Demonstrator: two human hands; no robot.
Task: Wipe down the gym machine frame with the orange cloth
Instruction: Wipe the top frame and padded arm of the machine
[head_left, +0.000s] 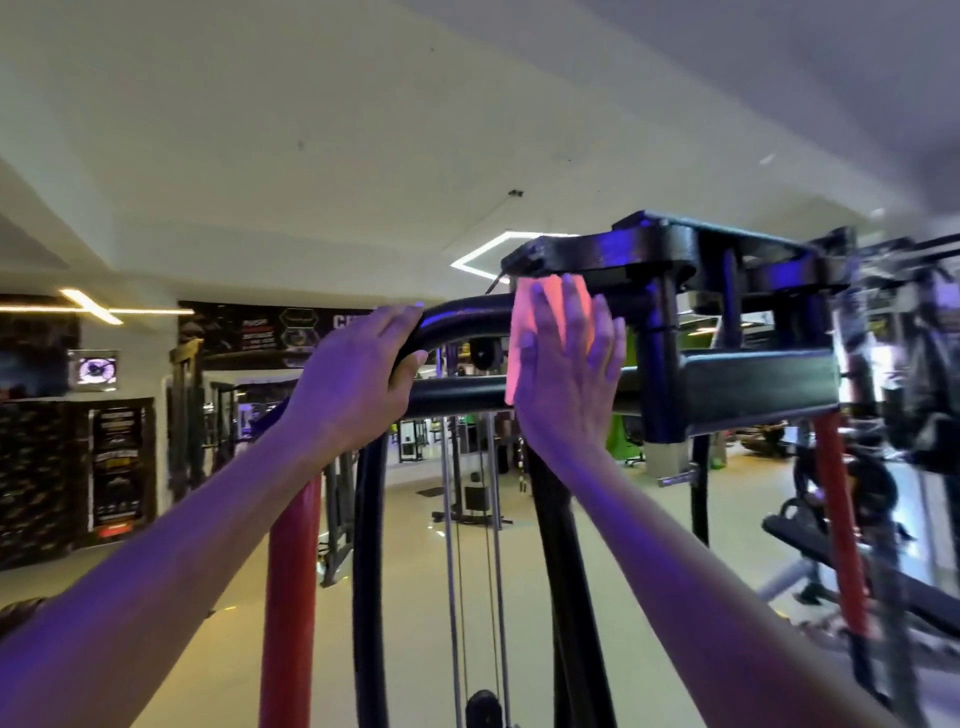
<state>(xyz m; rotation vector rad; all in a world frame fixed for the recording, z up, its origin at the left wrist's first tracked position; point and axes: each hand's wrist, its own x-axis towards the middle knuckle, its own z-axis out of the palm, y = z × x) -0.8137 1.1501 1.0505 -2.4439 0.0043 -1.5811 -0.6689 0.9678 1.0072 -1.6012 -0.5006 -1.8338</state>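
The gym machine's black frame (753, 389) crosses the upper middle of the head view, with a curved black top bar (467, 312) and a boxy bracket above it. My left hand (358, 374) grips the curved bar, fingers curled over its top. To the right, my right hand (566, 364) lies flat with straight fingers on the orange cloth (524, 317), pressing it against the frame where the bars meet the bracket. Most of the cloth is hidden under the hand; its left and upper edges show.
Below the bars stand a red upright (288, 597), black uprights (369, 571) and steel cables with a pulley (483, 706). A second red post (841, 519) and a bench (831, 551) stand at the right. Posters cover the left wall; other machines fill the far room.
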